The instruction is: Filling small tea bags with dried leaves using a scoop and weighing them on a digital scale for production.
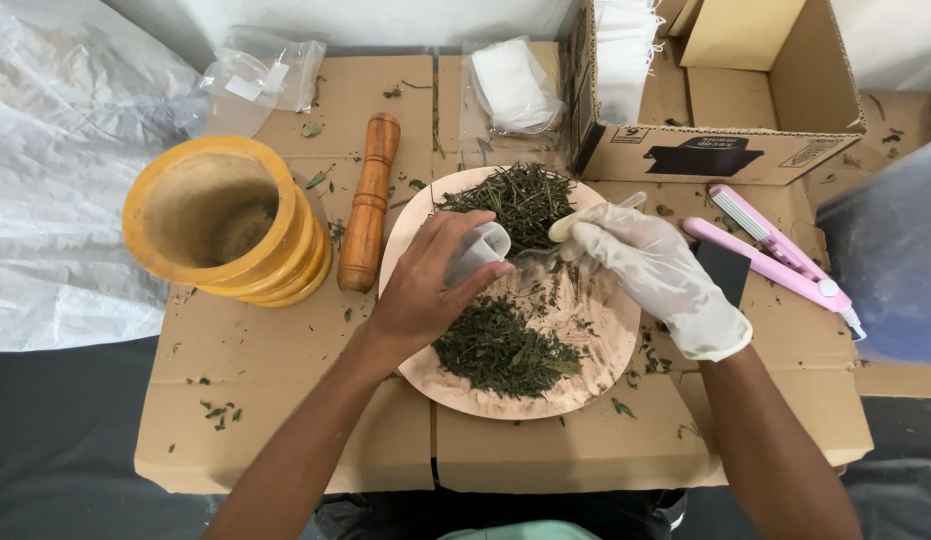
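Bare left hand [425, 285] grasps a small white sachet [477, 250] over the plate [605, 370], mouth facing right; gloved right hand [665, 275], fingers pinched on a clear spoon [545, 258], meets it directly beside.

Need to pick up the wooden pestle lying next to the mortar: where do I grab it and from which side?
Grip the wooden pestle around its straight middle shaft, coming from above. It lies flat on the cardboard, its long axis running away from the person, so fingers should close across it, left and right. The yellow mortar crowds its lower left and the plate its right, so the upper half probably offers more room.
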